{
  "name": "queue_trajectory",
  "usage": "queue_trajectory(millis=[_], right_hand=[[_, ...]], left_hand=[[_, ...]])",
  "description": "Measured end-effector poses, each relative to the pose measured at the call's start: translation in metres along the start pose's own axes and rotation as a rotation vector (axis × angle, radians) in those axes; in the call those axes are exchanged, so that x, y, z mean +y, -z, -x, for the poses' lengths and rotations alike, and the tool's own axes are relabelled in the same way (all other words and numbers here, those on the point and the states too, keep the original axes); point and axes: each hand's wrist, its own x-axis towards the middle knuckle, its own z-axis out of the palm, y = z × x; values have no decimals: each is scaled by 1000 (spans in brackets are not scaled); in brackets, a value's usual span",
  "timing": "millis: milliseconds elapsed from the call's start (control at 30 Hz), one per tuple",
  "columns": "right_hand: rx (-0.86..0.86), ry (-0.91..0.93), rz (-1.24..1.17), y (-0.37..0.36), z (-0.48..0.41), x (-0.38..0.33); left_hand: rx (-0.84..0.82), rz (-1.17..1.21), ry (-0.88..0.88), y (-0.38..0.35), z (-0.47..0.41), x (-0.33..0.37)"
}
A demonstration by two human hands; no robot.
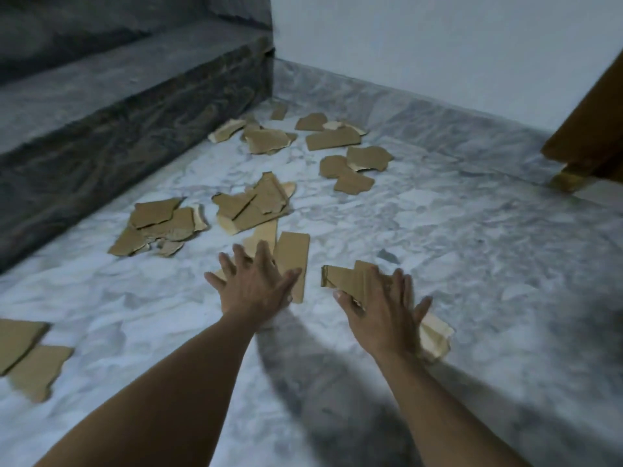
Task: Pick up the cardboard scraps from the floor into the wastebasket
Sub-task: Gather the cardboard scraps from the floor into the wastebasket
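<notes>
You're looking down at a white marble floor [472, 247] veined with grey, the light dim all round; on your left a dark grey sofa [135, 96] (patterned fabric, low base) meets a plain pale wall [438, 45], and a wooden furniture piece [593, 129] stands far right

**Dim, cool light; motion blur at the hands**

Illumination is low and even, with a blue-grey cast over the floor [438, 230] and wall [438, 45]. Broad, soft-edged shadows [303, 382] of both arms fall on the floor to their right, indicating a source from the left. The sofa [101, 129] front is murky, with detail lost. The left hand [256, 281] and right hand [381, 318] are motion-smeared, as are the scraps [340, 276] the right one holds. The frame edges are soft, notably at lower left.
</notes>
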Motion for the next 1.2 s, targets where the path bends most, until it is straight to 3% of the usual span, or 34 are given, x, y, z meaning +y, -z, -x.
queue_trajectory(millis=[133,233,433,533,633,700,767,933,1033,1100,1200], right_hand=[[3,64,-142,-11,-50,-49],[7,98,-249,-20,-81,-88],[71,179,-766,-33,-122,-158],[122,276,-559,-27,-160,-185],[-148,284,-207,-22,-203,-213],[-344,285,-89,-23,-218,-226],[-416,362,-25,-27,-219,-230],[-224,614,-153,-31,-186,-202],[-280,510,-33,-21,-174,-184],[-288,394,92,-13,-164,-177],[-266,370,123,-9,-139,-171]], left_hand=[[253,267,43,-11,-7,-14],[366,313,57,-8,-23,-20],[180,259,42,5,-27,-27],[96,121,19,5,-23,-25],[99,100,30,6,-31,-24],[109,110,56,8,-32,-25],[147,128,102,5,-33,-26],[248,153,120,-5,-33,-27],[303,151,94,-6,-33,-27],[282,154,212,-2,-25,-31],[114,138,445,1,-9,-38]])
